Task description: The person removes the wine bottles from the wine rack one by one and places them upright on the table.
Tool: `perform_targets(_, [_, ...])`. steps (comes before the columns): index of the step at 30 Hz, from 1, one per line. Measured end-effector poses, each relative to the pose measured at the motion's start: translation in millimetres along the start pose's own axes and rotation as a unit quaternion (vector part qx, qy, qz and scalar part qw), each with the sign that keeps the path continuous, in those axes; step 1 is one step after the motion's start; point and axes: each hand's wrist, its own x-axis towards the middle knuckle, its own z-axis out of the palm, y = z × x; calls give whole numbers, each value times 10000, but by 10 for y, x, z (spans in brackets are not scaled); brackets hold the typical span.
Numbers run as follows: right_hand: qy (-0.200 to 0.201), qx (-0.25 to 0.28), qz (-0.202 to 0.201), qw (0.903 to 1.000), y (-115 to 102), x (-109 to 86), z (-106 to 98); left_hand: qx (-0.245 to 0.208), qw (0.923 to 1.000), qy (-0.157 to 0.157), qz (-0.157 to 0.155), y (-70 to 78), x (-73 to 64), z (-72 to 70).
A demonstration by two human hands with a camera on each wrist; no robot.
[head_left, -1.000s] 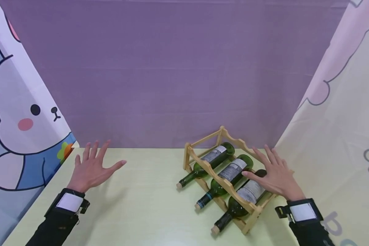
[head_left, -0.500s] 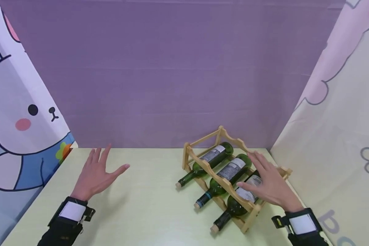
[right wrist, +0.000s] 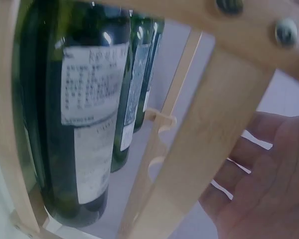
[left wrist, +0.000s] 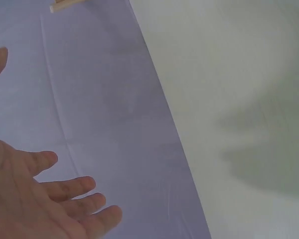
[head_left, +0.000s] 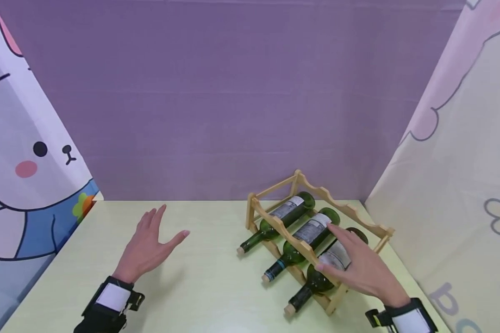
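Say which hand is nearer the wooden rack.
Right: the right hand is at the near right end of the wooden rack, contact unclear; the left hand is apart, to the rack's left, above the table.

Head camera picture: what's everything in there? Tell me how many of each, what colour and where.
Table: 1, pale yellow-green, across the bottom
Backdrop: 1, purple, behind the table
Rabbit-print cloth: 1, mainly white and blue, left side
Outline-print cloth: 1, cream and pink, right side
Rack: 1, pale wood, on the table's right half
Bottles: 3, green, labelled, lying in the rack
Corks: 3, tan, at the bottles' necks
Wrist straps: 2, black and white, one per wrist
Sleeve: 1 showing, black, left arm
Left hand: 1, bare, above the table
Right hand: 1, bare, at the rack's right end; contact unclear
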Motion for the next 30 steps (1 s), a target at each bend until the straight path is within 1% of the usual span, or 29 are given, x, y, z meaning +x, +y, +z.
perform_targets(7, [162, 12, -12, 9999, -89, -66, 47, -273, 9996, -43, 14, 101, -8, 161])
perform_targets(12, [249, -104, -80, 9996, -129, -113, 104, -425, 9990, -49, 98, 167, 2, 277])
perform_targets(15, [305, -131, -113, 9994, -149, -142, 149, -478, 9988, -65, 95, 211, -3, 338])
perform_targets(17, [258, -88, -87, 9996, -172, -152, 165, -503, 9987, -87, 89, 230, -7, 371])
perform_targets(22, [-1, 50, 64, 10000, -224, -166, 168, -508, 9985, -181, 102, 286, -7, 437])
perform_targets(24, [-35, 10, 75, 10000, -232, -170, 180, -509, 9984, -212, 115, 309, -6, 458])
perform_targets(30, [4, -253, -73, 9997, -232, -177, 204, -545, 9980, -283, 167, 382, 8, 545])
